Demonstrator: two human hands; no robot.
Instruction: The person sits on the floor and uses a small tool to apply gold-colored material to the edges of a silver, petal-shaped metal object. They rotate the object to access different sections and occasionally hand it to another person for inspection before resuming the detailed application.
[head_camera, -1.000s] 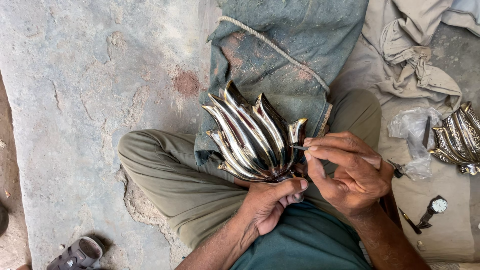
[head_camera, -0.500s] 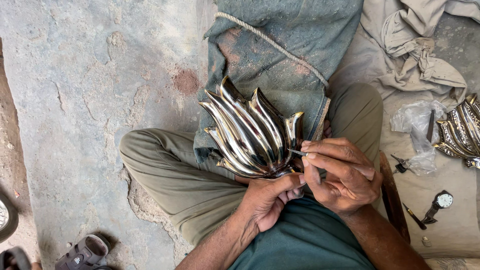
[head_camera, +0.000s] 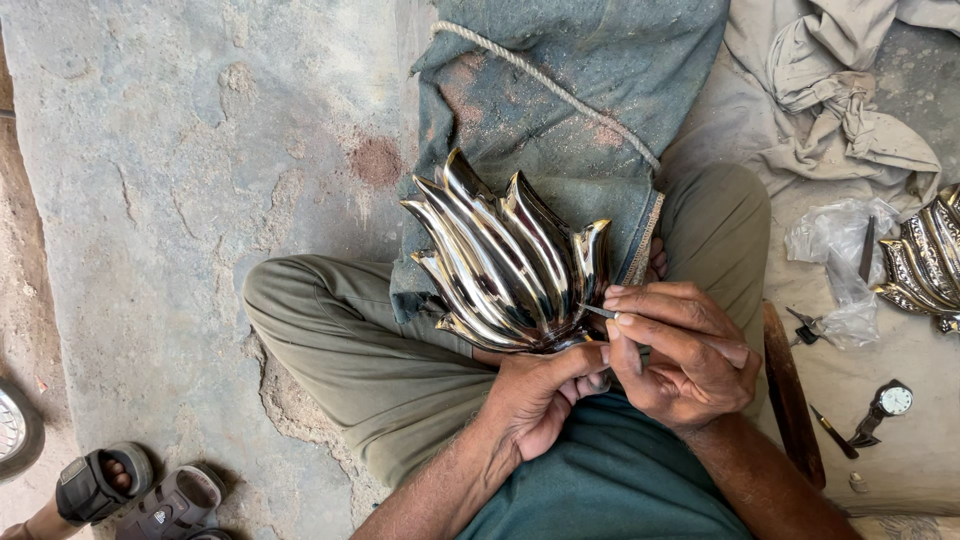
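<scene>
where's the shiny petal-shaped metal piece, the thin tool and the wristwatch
shiny petal-shaped metal piece (head_camera: 505, 262), head view, on its middle ribs
thin tool (head_camera: 598, 311), head view, on the bare tip by the right hand's fingers
wristwatch (head_camera: 893, 400), head view, on its white dial

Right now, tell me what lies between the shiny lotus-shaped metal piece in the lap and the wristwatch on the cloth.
In the head view, the right hand with its thin tool, then a brown wooden stick, lie between the metal piece and wristwatch.

light: soft, even daylight | shadows: faint | glare: bright streaks on the metal flower (head_camera: 510, 255) | focus: sharp around flower, no blur
</scene>
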